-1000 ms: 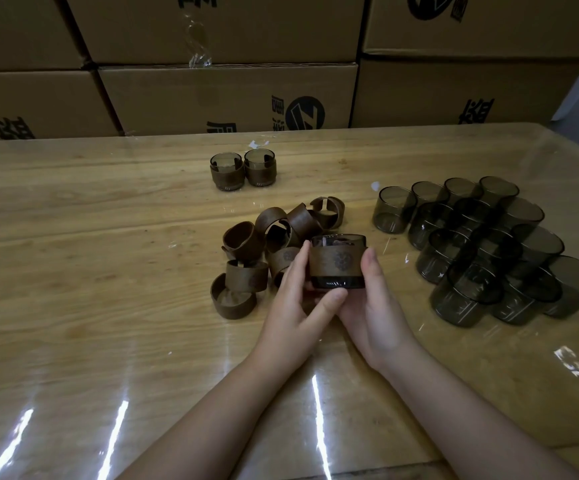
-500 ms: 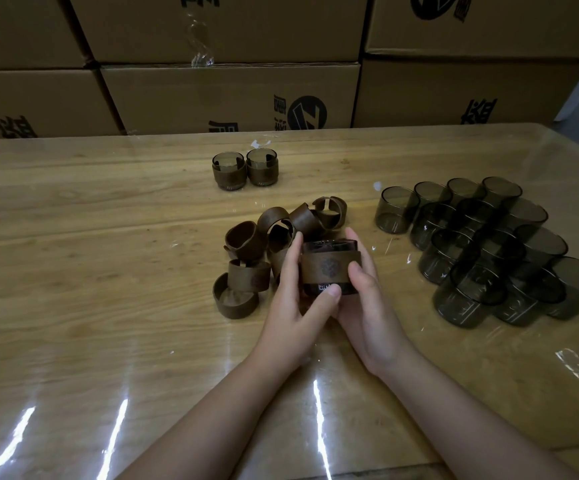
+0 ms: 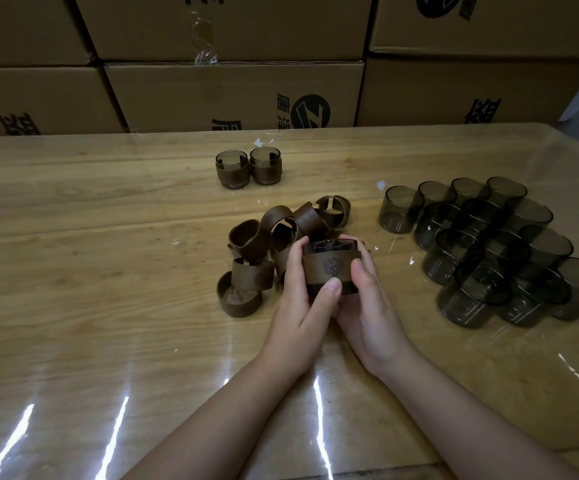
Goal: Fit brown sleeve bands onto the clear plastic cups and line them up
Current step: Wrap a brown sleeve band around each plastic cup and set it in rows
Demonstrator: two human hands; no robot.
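Brown sleeve band (image 3: 329,270) wraps the clear plastic cup (image 3: 329,247) held near the middle of the tabletop (image 3: 73,237), just in front of the pile of loose bands (image 3: 250,237). The left grip (image 3: 298,306) curls round the cup's left side, its thumb laid across the band's lower front edge. The right grip (image 3: 372,313) curls round the right side, thumb pressed on the band's right end, its fingers hidden behind. The cup's dark rim shows above the band and a strip of its base below, and a printed emblem on the band faces the camera. Whether the cup touches the tabletop cannot be told. Farther back, two finished cups (image 3: 248,168) stand upright side by side, touching. To the right, a tight cluster of bare cups (image 3: 488,244) stands upright. Stacked cardboard boxes (image 3: 229,95) rise behind the far edge.
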